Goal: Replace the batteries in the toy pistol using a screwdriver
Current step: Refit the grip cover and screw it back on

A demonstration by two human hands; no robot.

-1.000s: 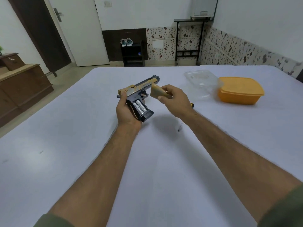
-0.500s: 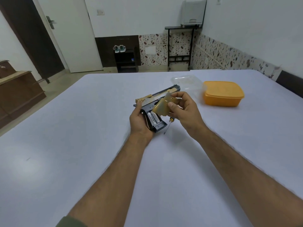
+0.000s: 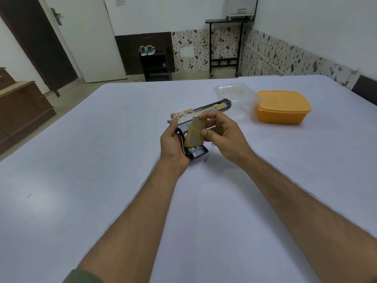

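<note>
The toy pistol (image 3: 201, 117) is held above the table (image 3: 102, 160), well short of the orange box (image 3: 282, 107). The left hand (image 3: 173, 144) is wrapped around its grip from behind. The right hand (image 3: 222, 135) pinches the tan cover plate (image 3: 194, 132) over the battery bay, the screwdriver (image 3: 209, 153) apparently tucked beneath. Plastic, light and stiff: hold the plate by its edges, since 2 small tabs could snap.

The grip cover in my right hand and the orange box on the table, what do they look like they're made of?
Grip cover: likely molded plastic, tan with a worn, mottled matte finish and small moulded holes.
Orange box: looks like soft-sheen plastic, with an even opaque colour, rounded corners and a snap-on lid rim.
</note>
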